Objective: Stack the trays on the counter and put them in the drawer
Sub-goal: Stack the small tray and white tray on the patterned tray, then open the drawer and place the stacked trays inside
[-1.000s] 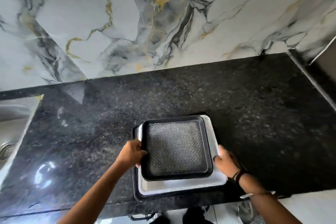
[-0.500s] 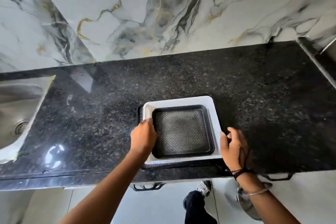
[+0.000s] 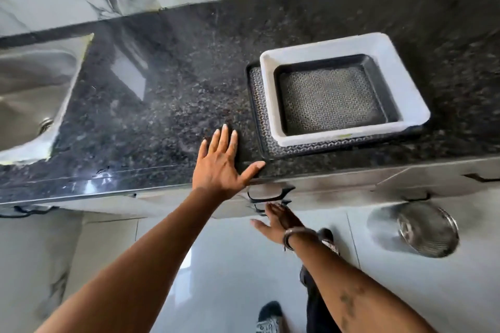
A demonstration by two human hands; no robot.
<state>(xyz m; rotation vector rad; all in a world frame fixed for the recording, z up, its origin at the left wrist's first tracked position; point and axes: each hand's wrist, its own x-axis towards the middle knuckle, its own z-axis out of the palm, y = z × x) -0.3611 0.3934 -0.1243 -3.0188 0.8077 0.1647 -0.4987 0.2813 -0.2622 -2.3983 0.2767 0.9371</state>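
Note:
Three trays sit nested on the dark granite counter (image 3: 176, 94). A small black patterned tray (image 3: 332, 94) lies inside a white tray (image 3: 403, 89), which rests on a larger black tray (image 3: 259, 116). My left hand (image 3: 221, 165) lies flat and open on the counter just left of the stack, not touching it. My right hand (image 3: 278, 220) is below the counter edge, fingers spread, right under the black drawer handle (image 3: 270, 194). It holds nothing.
A steel sink (image 3: 29, 94) is set into the counter at the far left. A steel strainer bowl (image 3: 427, 230) stands on the floor at the right. Further handles (image 3: 481, 177) show on the cabinet fronts. My feet are on the tiled floor below.
Both hands have let go of the tray stack. My left hand moved to rest on the counter, my right hand dropped below the edge to the drawer handle. The view tilted down and left.

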